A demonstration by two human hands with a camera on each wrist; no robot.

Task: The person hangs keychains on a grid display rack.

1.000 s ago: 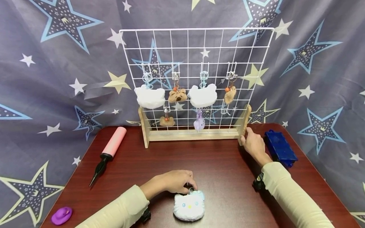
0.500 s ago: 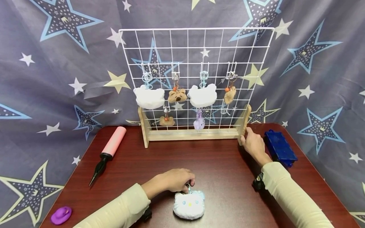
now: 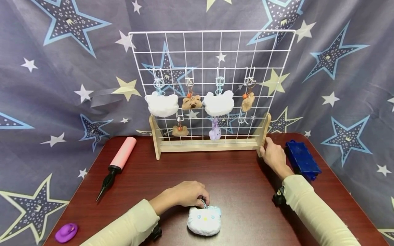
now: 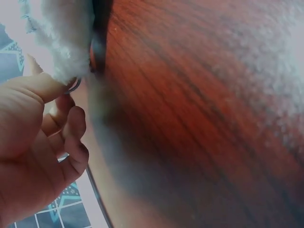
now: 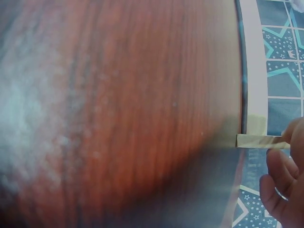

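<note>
A fluffy white cat-face plush keychain (image 3: 204, 222) with blue eyes and a pale blue bow lies at the table's near middle. My left hand (image 3: 189, 194) pinches the small metal ring at its top; in the left wrist view, thumb and forefinger meet at the ring (image 4: 74, 85), with the other fingers curled. At the back stands a white wire grid rack (image 3: 203, 51) on a wooden base (image 3: 209, 147). My right hand (image 3: 273, 155) grips the base's right end piece (image 5: 259, 141), thumb on one side and fingers on the other.
On the rack's hooks hang white plush keychains (image 3: 219, 103), brown bear ones (image 3: 191, 103) and a purple one (image 3: 215, 131). A lower-right hook (image 3: 243, 118) holds nothing. A pink hand pump (image 3: 123, 153) and purple object (image 3: 66, 233) lie left, a blue case (image 3: 303, 159) right.
My left hand has shifted slightly with the ring in its fingers, and the plush keychain has moved a touch away from me. My right hand stays on the rack's base.
</note>
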